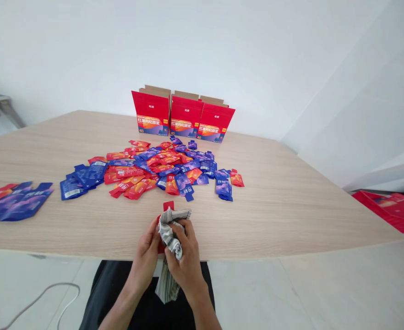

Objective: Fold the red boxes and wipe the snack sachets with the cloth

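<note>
At the table's front edge my left hand (146, 252) is closed on a red pouch (168, 205), whose top tab sticks up. A grey striped cloth (169, 233) covers most of that pouch. My right hand (187, 257) grips the bunched cloth against the pouch, and the cloth's loose end hangs below the table edge. Beyond both hands lies a heap of red and blue pouches (161, 160). A few blue pouches (81, 181) lie at the heap's left side.
Three open red cartons (184, 118) stand side by side at the back of the table (274, 206), near the wall. Several pouches (19, 201) lie in a row at the far left. A red box (390, 208) is off the table's right edge. A cable (51, 286) runs along the floor.
</note>
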`<state>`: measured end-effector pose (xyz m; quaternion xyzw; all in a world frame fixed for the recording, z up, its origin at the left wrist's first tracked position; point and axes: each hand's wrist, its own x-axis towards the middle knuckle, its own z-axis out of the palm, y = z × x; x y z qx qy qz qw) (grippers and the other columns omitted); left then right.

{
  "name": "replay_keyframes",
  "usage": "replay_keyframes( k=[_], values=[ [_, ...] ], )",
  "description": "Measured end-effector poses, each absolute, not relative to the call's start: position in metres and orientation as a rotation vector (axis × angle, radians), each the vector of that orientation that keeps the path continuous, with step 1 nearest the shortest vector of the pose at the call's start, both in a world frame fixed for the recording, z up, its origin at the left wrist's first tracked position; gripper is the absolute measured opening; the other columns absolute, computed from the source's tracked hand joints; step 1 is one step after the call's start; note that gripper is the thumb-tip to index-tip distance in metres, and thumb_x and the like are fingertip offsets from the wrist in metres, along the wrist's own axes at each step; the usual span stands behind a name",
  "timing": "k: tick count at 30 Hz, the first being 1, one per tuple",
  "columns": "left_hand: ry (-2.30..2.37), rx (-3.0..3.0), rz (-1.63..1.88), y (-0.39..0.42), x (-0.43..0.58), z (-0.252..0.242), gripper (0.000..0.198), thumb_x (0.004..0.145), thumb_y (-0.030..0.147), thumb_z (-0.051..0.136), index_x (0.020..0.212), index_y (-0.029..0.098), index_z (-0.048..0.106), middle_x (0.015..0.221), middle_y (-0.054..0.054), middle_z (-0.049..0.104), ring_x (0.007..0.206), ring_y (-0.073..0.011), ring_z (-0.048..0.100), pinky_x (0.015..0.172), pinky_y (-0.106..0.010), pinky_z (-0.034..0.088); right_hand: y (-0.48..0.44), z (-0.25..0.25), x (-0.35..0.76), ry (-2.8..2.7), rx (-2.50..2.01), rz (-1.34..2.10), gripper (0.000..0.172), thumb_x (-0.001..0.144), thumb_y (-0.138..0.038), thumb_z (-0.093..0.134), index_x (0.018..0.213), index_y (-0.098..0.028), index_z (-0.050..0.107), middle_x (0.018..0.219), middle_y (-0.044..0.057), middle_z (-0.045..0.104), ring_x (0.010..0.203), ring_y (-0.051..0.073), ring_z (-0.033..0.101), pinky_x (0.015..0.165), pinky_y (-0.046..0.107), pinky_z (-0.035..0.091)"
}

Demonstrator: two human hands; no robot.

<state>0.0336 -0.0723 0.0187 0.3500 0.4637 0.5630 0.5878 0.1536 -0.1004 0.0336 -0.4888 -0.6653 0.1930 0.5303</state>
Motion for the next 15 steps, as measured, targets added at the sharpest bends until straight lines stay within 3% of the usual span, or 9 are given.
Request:
replay_keyframes(
  k=[6, 10, 13, 15],
  values=[
    [1.484, 1.176, 1.445, -0.034, -0.009, 0.025, 0.031, 0.084, 0.048, 0.072, 0.099, 0.021, 0.077, 0.100, -0.008, 0.078, 0.104, -0.0304, 0.071, 0.104, -0.038, 0.052, -0.101, 0.016, 0.166, -1.643, -1.212, 0.446, 0.048, 0.081, -0.007, 0.058, 0.125, -0.024, 0.067, 0.122, 0.008, 0.061, 0.111, 0.024, 0.065, 0.097, 0.037, 0.056],
    [2.006, 1.548, 1.231, -0.004, -0.080, 0.052, 0.030, 0.096, 0.032, 0.045, 0.109, 0.019, 0.068, 0.097, -0.006, 0.074, 0.096, -0.0275, 0.071, 0.096, -0.041, 0.055, -0.101, 0.007, 0.179, -1.588, -1.236, 0.440, 0.048, 0.080, -0.006, 0.057, 0.124, -0.024, 0.067, 0.120, 0.008, 0.062, 0.109, 0.023, 0.065, 0.096, 0.034, 0.055],
    [2.451, 1.645, 0.975, 0.018, -0.144, 0.080, 0.035, 0.097, 0.025, 0.042, 0.124, 0.017, 0.063, 0.102, -0.005, 0.071, 0.106, -0.0282, 0.070, 0.098, -0.045, 0.055, -0.100, 0.007, 0.186, -1.546, -1.262, 0.425, 0.044, 0.081, -0.006, 0.056, 0.121, -0.024, 0.067, 0.118, 0.008, 0.061, 0.106, 0.022, 0.066, 0.094, 0.033, 0.056],
    [2.751, 1.434, 0.745, 0.038, -0.189, 0.094, 0.042, 0.093, 0.023, 0.046, 0.132, 0.013, 0.058, 0.102, -0.008, 0.072, 0.103, -0.0318, 0.071, 0.090, -0.050, 0.058, -0.099, 0.007, 0.187, -1.540, -1.268, 0.416, 0.045, 0.081, -0.007, 0.056, 0.121, -0.023, 0.068, 0.118, 0.008, 0.061, 0.106, 0.022, 0.066, 0.094, 0.033, 0.056]
  ],
)
